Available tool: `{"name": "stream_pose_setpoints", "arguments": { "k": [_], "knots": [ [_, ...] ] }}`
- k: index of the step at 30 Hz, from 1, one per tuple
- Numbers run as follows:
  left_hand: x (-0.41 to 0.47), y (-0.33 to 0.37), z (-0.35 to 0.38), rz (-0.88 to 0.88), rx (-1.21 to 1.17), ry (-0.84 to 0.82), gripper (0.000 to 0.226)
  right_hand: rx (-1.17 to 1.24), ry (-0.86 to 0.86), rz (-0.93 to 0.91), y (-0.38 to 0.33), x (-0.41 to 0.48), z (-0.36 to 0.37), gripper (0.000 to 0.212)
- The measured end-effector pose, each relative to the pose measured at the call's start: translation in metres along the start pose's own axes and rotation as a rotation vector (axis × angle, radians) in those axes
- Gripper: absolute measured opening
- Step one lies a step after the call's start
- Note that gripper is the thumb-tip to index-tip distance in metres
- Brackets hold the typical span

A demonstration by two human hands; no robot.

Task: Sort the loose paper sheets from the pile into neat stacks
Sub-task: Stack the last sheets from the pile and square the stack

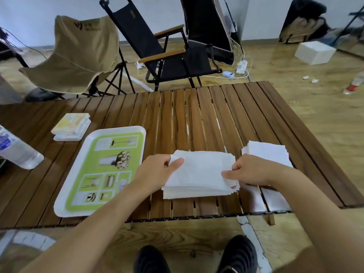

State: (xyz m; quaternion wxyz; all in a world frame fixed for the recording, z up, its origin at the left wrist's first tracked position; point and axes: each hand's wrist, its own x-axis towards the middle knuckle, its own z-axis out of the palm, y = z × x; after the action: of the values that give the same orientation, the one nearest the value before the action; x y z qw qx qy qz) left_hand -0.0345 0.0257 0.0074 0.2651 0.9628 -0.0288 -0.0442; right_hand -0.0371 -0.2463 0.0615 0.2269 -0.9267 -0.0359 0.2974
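Pinching top sheet [202, 170] at opposite edges, left hand [157, 172] and right hand [250, 170], thumbs on top. Resting beneath the fingertips on centre stack [197, 192]; second stack [267, 150] just beyond right knuckles. Liable to drag lower sheets askew if lifted unevenly.

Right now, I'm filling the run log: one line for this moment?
left hand: pinches top sheet | right hand: pinches top sheet | top sheet: on middle stack | second stack: right of it
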Motion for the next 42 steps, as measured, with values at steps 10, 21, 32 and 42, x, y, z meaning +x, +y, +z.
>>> {"name": "stream_pose_setpoints", "arguments": {
  "k": [10,21,32,42],
  "knots": [
    [0.021,0.004,-0.046,0.153,-0.148,-0.029,0.067,0.009,0.167,0.188,-0.002,-0.003,-0.004,0.063],
    [0.051,0.032,-0.002,0.331,0.153,-0.616,0.068,-0.026,0.005,0.142,-0.005,0.022,0.018,0.060],
    [0.046,0.041,-0.009,0.036,0.039,-0.750,0.055,0.095,0.000,0.116,-0.009,0.024,0.020,0.058],
    [0.034,0.050,-0.010,-0.176,-0.099,-0.931,0.061,0.061,-0.020,0.098,-0.005,0.017,0.016,0.069]
  ]
}}
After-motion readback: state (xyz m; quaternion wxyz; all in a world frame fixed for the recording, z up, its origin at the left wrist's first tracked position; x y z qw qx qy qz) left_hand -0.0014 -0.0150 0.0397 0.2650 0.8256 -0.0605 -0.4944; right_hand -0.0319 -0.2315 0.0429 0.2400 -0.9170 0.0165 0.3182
